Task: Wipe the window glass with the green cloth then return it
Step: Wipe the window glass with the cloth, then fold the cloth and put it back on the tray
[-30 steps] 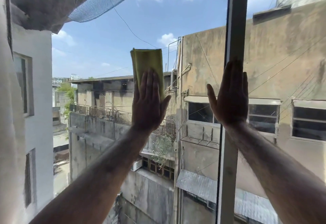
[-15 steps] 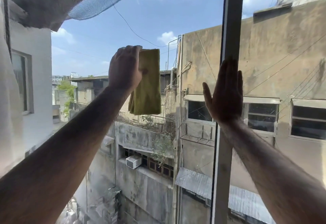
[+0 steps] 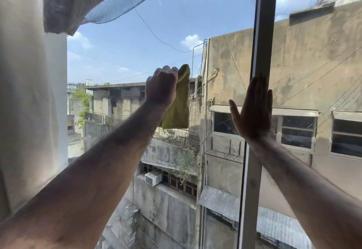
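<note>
Only one piece of lettering shows: a small sign (image 3: 71, 87) on a distant building, far out past the knuckle side of the left hand's (image 3: 161, 88) curled fingers (image 3: 165, 70). Its pale letters are too small and blurred to read.

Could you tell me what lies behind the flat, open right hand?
The flat right hand rests over the grey vertical window frame, which continues above and below it. Through the clear window glass beside it, a building's dark window shows. The frame section under the palm is covered.
</note>
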A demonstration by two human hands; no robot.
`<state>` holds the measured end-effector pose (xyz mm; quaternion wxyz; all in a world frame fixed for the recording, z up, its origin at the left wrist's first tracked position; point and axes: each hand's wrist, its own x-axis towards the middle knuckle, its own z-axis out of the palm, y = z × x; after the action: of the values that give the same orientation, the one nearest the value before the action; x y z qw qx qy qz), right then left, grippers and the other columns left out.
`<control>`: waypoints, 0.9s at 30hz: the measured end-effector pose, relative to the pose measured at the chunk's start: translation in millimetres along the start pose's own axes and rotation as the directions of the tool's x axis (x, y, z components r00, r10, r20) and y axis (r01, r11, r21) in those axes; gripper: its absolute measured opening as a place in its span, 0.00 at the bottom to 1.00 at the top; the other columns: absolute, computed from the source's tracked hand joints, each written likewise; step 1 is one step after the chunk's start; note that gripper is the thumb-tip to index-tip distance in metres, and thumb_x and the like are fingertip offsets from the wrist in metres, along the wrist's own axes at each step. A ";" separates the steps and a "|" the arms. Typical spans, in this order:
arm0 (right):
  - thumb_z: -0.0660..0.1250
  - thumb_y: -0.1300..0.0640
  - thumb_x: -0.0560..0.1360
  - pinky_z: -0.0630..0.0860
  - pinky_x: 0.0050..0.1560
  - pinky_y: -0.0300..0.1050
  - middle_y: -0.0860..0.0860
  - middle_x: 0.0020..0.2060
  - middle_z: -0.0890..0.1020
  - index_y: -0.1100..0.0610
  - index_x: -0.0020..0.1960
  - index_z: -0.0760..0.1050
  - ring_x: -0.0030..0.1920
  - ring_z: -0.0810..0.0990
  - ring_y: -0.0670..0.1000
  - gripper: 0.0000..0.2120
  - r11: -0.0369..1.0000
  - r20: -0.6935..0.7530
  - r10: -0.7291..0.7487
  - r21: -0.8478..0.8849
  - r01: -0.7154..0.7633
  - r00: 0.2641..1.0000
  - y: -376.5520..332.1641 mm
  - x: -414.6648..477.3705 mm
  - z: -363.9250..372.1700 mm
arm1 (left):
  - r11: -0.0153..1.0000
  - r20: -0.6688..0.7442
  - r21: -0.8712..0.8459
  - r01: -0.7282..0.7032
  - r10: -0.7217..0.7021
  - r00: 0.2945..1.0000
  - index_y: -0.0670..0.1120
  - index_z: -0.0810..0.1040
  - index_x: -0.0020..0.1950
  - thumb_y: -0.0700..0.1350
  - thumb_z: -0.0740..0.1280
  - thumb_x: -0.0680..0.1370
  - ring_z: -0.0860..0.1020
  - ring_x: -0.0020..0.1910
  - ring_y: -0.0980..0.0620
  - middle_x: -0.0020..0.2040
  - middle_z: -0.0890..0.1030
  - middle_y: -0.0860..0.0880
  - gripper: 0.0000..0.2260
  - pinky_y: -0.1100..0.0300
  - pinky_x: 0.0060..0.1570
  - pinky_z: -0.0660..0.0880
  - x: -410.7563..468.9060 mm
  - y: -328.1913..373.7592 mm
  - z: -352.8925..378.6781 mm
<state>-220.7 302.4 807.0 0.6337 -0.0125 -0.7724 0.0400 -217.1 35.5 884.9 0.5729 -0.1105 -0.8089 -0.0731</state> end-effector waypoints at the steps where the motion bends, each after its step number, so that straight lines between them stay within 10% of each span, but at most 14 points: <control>1: 0.55 0.38 0.85 0.52 0.86 0.61 0.64 0.86 0.50 0.66 0.85 0.48 0.87 0.49 0.61 0.42 0.999 0.020 0.022 0.035 -0.022 1.000 -6.1 -2.7 -5.4 | 1.000 0.029 -0.027 0.012 -0.011 1.000 0.39 0.78 0.61 0.32 0.67 0.78 0.82 0.54 0.35 0.54 0.83 0.37 0.13 0.41 0.50 0.82 -1.5 -0.3 0.0; 7: 0.72 0.42 0.79 0.71 0.77 0.55 0.62 0.78 0.72 0.63 0.83 0.61 0.78 0.72 0.60 0.42 0.875 0.229 -0.226 0.475 0.094 0.947 -55.4 -33.3 -38.9 | 0.902 0.216 -0.394 0.178 -0.097 0.971 0.38 0.81 0.59 0.32 0.71 0.72 0.82 0.54 0.39 0.54 0.86 0.38 0.16 0.52 0.48 0.78 -31.5 -2.6 -7.4; 13: 0.83 0.50 0.69 0.76 0.34 0.31 0.48 0.43 0.87 0.53 0.52 0.84 0.42 0.86 0.49 0.15 0.724 0.791 -0.077 0.463 -0.511 0.607 -61.6 -61.9 -47.1 | 0.451 0.563 -0.699 0.555 -0.131 0.816 0.41 0.77 0.55 0.43 0.78 0.74 0.86 0.49 0.38 0.51 0.85 0.40 0.15 0.43 0.47 0.87 -95.5 -15.7 -12.6; 18: 0.82 0.53 0.66 0.87 0.46 0.44 0.52 0.47 0.91 0.59 0.59 0.85 0.50 0.91 0.54 0.23 0.353 0.887 -0.058 0.448 -0.821 0.459 -36.8 -122.2 -49.0 | 0.123 0.750 -0.628 0.769 -0.168 0.640 0.41 0.79 0.61 0.45 0.77 0.75 0.86 0.47 0.47 0.57 0.85 0.39 0.17 0.62 0.38 0.85 -166.8 -40.7 -0.1; 21: 0.79 0.60 0.74 0.88 0.48 0.47 0.53 0.49 0.90 0.57 0.61 0.83 0.48 0.90 0.53 0.16 0.159 0.936 -0.053 0.351 -0.923 0.347 -28.8 -178.3 -45.9 | -0.011 0.841 -0.526 0.850 -0.156 0.518 0.43 0.78 0.57 0.49 0.81 0.69 0.87 0.45 0.48 0.53 0.86 0.42 0.21 0.56 0.43 0.87 -220.4 -49.0 13.5; 27: 0.81 0.57 0.69 0.86 0.37 0.41 0.52 0.42 0.91 0.57 0.50 0.88 0.39 0.90 0.50 0.10 0.000 0.997 0.044 0.071 -0.997 0.071 -7.9 -336.1 -44.4 | -0.067 0.973 -0.228 0.971 -0.060 0.224 0.42 0.79 0.61 0.38 0.76 0.76 0.86 0.35 0.55 0.47 0.85 0.45 0.15 0.61 0.35 0.86 -369.8 -42.7 60.4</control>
<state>-110.9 273.0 487.5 -0.0423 -0.0478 -0.6796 0.7308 -165.3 -26.1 516.5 -0.1124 -0.0296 -0.6881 -0.7162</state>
